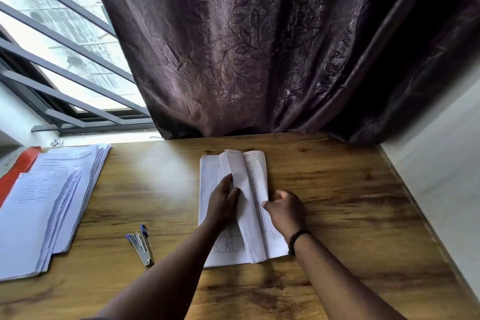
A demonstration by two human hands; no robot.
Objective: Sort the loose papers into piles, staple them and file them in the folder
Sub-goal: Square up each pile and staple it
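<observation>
I am looking down my two forearms at the wooden worktop (337, 190). Nearest me, the blue-handled stapler (141, 244) is lying untouched, left of the printed stack (223, 247) I am working through. My left hand (223, 203) is lying on the stack's left half with its fingers curled against a lifted sheet (241, 190), which is arching up between my two hands. My right hand (285, 209), a dark beaded bracelet (298, 238) on its wrist, is pinching the right-hand edge of the pages with thumb and curled fingers — so both hands are closed on paper, neither one free.

Off to the left, a thick pile of papers (52, 203) is sitting on an orange-red folder (22, 166) whose edge is peeking out behind it. Past the worktop's far edge a dark purple leaf-patterned curtain (259, 47) is hanging, with a barred window (52, 47) at its left.

I am judging this as the sorting step — leafing through pages to decide where the split falls; nothing looks stapled by me yet, though I cannot tell whether either stack is already bound. Next I would need to separate the chosen sheets, square their edges, then free my left hand to reach for the stapler.
</observation>
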